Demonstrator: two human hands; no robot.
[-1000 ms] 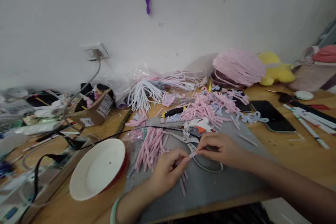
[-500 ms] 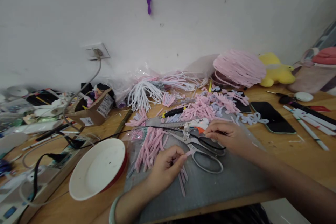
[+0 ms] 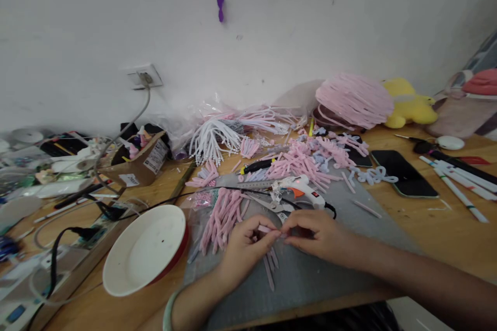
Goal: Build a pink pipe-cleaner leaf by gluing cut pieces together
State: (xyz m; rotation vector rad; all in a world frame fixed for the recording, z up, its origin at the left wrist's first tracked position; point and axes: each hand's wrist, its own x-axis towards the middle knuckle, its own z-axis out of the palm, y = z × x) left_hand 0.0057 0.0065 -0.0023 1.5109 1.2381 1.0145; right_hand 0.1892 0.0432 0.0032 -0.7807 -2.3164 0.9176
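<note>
Over the grey mat (image 3: 322, 279), my left hand (image 3: 248, 243) is closed in a pinch on a short pale pink pipe cleaner (image 3: 264, 228). My right hand (image 3: 316, 234) meets it fingertip to fingertip, pinched at the end of the same piece. Scissors (image 3: 272, 206) lie just behind, their handles mostly covered by my right hand. A white hot glue gun (image 3: 301, 186) with an orange trigger rests beyond them. Beside my left hand is a bundle of pink pipe cleaner pieces (image 3: 222, 217), and a few loose ones (image 3: 269, 271) stick out below it.
A white bowl (image 3: 143, 248) and a power strip (image 3: 58, 269) are at left, with a black cord crossing the mat. Pink pieces (image 3: 298, 160), a black-and-yellow cutter (image 3: 258, 166) and white stems (image 3: 215, 137) lie behind. At right are a phone (image 3: 404, 173) and white sticks (image 3: 462, 186).
My right hand has come left and nearer from beside the glue gun to meet my left fingertips, now covering the scissor handles. My left hand has hardly moved.
</note>
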